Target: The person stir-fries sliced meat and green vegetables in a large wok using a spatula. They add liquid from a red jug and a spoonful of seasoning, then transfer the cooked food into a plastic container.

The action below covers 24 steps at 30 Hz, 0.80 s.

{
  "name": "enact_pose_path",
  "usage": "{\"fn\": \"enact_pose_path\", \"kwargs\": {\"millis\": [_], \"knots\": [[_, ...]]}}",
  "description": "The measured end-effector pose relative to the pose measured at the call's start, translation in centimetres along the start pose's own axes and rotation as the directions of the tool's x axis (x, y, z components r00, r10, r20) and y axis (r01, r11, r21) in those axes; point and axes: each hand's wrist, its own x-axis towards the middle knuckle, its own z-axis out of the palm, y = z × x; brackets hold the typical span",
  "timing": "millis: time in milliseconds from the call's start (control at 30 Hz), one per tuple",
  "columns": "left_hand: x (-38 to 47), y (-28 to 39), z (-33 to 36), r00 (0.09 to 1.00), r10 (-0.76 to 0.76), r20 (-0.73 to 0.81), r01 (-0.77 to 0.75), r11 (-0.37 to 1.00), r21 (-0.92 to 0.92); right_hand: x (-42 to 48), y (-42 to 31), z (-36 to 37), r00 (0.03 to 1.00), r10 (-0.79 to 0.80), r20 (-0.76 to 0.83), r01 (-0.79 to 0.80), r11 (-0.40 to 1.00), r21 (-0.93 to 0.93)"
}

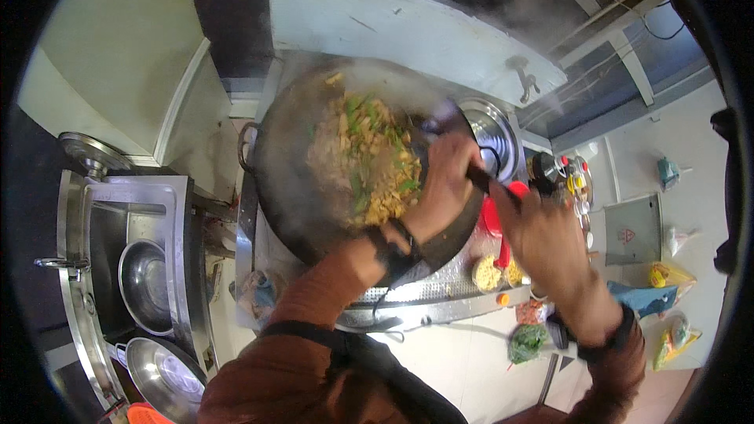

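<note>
A large dark wok (283, 188) sits on the stove in front of me, holding a steaming heap of chopped food with green pieces (377, 159). My left hand (450, 174) reaches across the wok's right side, its fingers closed round the dark handle of a cooking utensil (480, 178). Further back on that handle, my right hand (545, 235) is also closed, to the right of the wok. Steam and motion blur hide the utensil's far end. A red plastic ladle (492, 218) lies beneath the handle, beside the wok.
Behind the wok's right side stands a round metal basin (489, 129). Several seasoning bottles (548, 168) and a bowl of chopped pale food (488, 274) are at the right. On the left, a metal bowl (144, 285) rests in a steel sink (177, 247); a loop handle (246, 147) juts from the wok.
</note>
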Motion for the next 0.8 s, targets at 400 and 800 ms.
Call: {"fn": "enact_pose_path", "kwargs": {"millis": [400, 800], "knots": [[4.1, -2.3, -4.8, 1.0, -0.026, 0.014, 0.021, 0.959, 0.281, 3.0, -0.2, 6.4, 0.84, 0.078, -0.537, -0.162, 0.981, -0.112], [-13.5, 12.1, -13.2, 0.773, -0.364, 0.52, 0.276, 0.93, 0.241, -11.8, -2.4, 13.1, 0.928, 0.342, -0.151, -0.073, 0.561, 0.824]]}}
